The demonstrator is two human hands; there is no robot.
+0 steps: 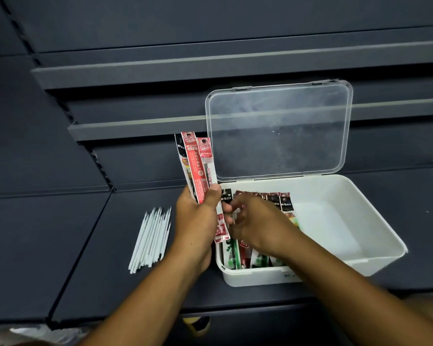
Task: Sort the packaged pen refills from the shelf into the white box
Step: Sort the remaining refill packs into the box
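My left hand [196, 216] grips a small fan of packaged pen refills [195, 161], red and black sleeves standing upright just left of the white box [375, 236]. My right hand [255, 223] reaches over the box's left part, and its fingertips pinch the lower end of one packet from the fan. Several more packaged refills [263, 197] lie side by side inside the box at its left end, partly hidden under my right hand. The box's right half shows its bare white floor.
The box's clear lid [280, 128] stands open against the dark shelving behind. A bundle of bare white refill tubes [151, 238] lies on the dark shelf [60, 245] left of my hands. Higher shelf rails run across above.
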